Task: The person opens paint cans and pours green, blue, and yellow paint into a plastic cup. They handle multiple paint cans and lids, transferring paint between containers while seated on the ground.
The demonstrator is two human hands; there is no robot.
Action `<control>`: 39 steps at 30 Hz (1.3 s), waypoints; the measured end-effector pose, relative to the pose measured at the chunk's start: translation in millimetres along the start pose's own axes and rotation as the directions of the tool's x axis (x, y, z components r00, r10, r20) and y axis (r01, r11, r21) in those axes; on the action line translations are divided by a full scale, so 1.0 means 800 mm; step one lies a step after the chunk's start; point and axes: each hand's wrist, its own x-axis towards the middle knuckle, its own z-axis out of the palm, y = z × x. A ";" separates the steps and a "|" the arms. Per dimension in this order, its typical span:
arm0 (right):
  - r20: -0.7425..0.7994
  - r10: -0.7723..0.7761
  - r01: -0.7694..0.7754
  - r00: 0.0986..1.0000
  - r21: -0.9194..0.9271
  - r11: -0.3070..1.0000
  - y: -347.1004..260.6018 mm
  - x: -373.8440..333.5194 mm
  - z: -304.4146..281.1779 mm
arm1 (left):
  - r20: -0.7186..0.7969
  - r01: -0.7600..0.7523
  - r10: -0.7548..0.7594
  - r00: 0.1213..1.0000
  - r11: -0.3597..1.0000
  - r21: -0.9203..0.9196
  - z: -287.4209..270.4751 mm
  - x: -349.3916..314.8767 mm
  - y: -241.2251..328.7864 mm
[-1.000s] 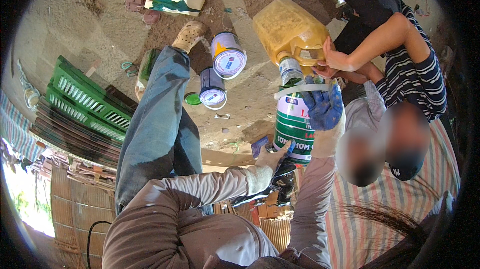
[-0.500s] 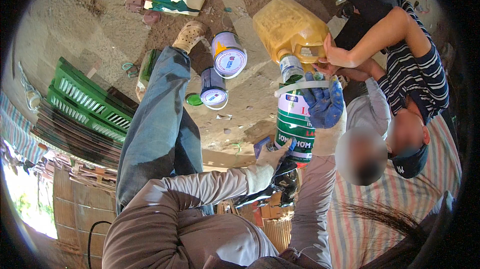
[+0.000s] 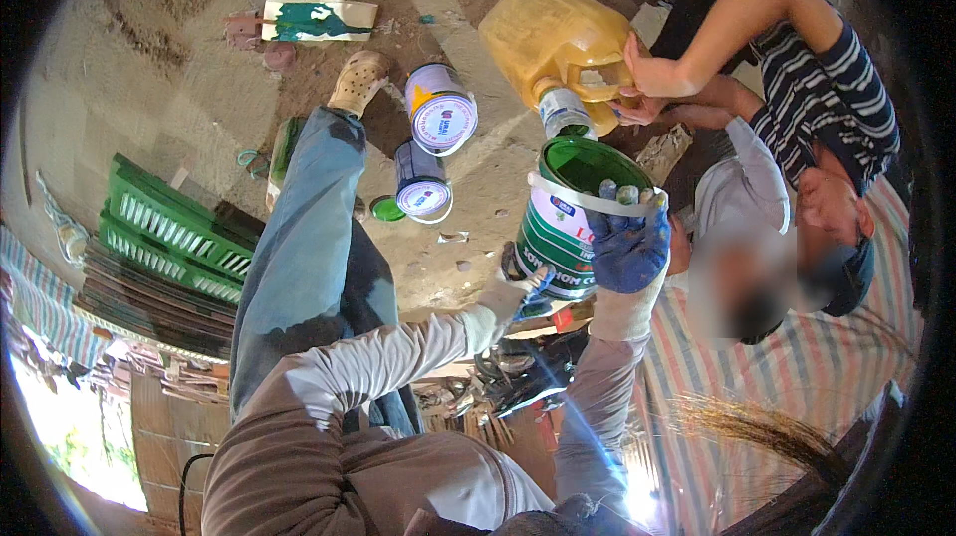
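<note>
A white-and-green paint can (image 3: 558, 237) is tilted, its round mouth turned up toward a yellowish plastic jug (image 3: 558, 33). Green paint coats the can's inside. My right hand (image 3: 632, 252), in a blue-coated glove, grips the rim beside the white handle, fingers hooked over the edge. Low on the can's side, my gloved left hand (image 3: 523, 277) holds it from the left. At the jug's neck is a pale cylindrical piece (image 3: 565, 113), close to the can's rim; whether they touch I cannot tell. Another person's hands (image 3: 657, 78) hold the jug by its handle side.
Two smaller paint cans (image 3: 440, 113) (image 3: 422, 180) stand near my shoe, with a green-coated lid (image 3: 388, 208) beside them. Farther off lies a cut white container (image 3: 319, 18) with green paint. Green slatted panels (image 3: 179, 227) are stacked at left. Two people crouch at right by a striped sheet (image 3: 797, 377).
The can has tipped and shifted left, so its green inside now shows. My right hand has moved down with its rim. The whole view has shifted slightly.
</note>
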 end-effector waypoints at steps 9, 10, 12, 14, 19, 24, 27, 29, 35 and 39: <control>-0.052 0.024 -0.014 0.998 0.198 0.980 0.038 -0.053 -0.049 | 0.084 -0.144 0.124 0.989 0.942 0.304 -0.076 0.071 0.004; -0.002 0.001 -0.001 1.000 0.220 0.976 0.042 -0.056 -0.054 | 0.104 -0.219 0.195 0.975 0.916 0.336 -0.082 0.080 0.003; 0.096 -0.047 0.020 0.994 0.263 0.965 0.051 -0.064 -0.064 | 0.036 -0.104 0.098 0.995 0.941 0.322 -0.092 0.093 0.004; 0.033 -0.072 0.061 0.997 0.263 0.963 0.062 -0.072 -0.074 | 0.088 -0.078 0.055 0.995 0.953 0.294 -0.103 0.101 0.010; -0.024 -0.117 0.120 0.993 0.213 0.970 0.079 -0.086 -0.089 | 0.109 -0.268 0.249 0.962 0.804 0.531 -0.107 0.117 0.028; -0.135 -0.081 0.108 0.988 0.203 0.973 0.086 -0.096 -0.083 | 0.036 -0.103 0.097 0.995 0.914 0.393 -0.095 0.100 0.047; -0.122 -0.079 0.107 0.989 0.247 0.963 0.083 -0.099 -0.075 | 0.081 -0.145 0.123 0.989 0.915 0.376 -0.084 0.085 0.055; -0.106 -0.067 0.091 0.992 0.248 0.964 0.077 -0.099 -0.067 | 0.044 -0.129 0.122 0.992 0.908 0.399 -0.078 0.076 0.053; 0.069 -0.087 0.073 0.994 0.176 0.982 0.047 -0.082 -0.034 | 0.141 0.117 -0.139 0.980 0.981 0.153 -0.067 0.041 0.019; -0.133 0.007 0.005 0.991 0.083 0.997 0.022 -0.067 -0.009 | 0.120 0.122 -0.135 0.984 0.986 0.112 -0.049 0.016 -0.008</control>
